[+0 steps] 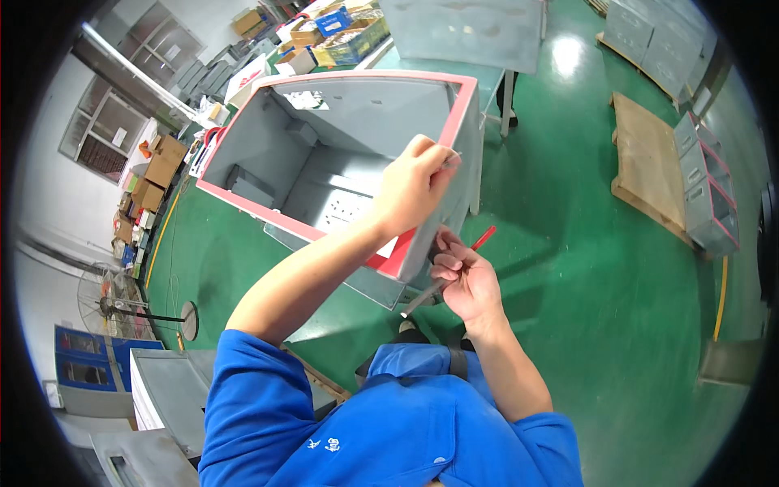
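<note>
In front of me stands a grey metal cabinet [466,174] with its open side up and a pinkish-red rim. Across its opening reaches my left arm, and my left hand [415,185] is at the right-hand rim with its fingers curled into a pinch. What those fingers hold, if anything, is too small to make out. Lower down, beside the cabinet's near right corner, my right hand [464,284] is closed around a slim stick-like tool [484,238] with a red end and a greyish shaft. The tool slants up to the right.
Behind the cabinet is a workbench [485,75] bearing another grey metal box [462,32]. A wooden pallet [649,162] lies on the green floor to the right, beside small grey cabinets [707,183]. A pedestal fan [114,308] and more grey cabinets [174,390] are at left.
</note>
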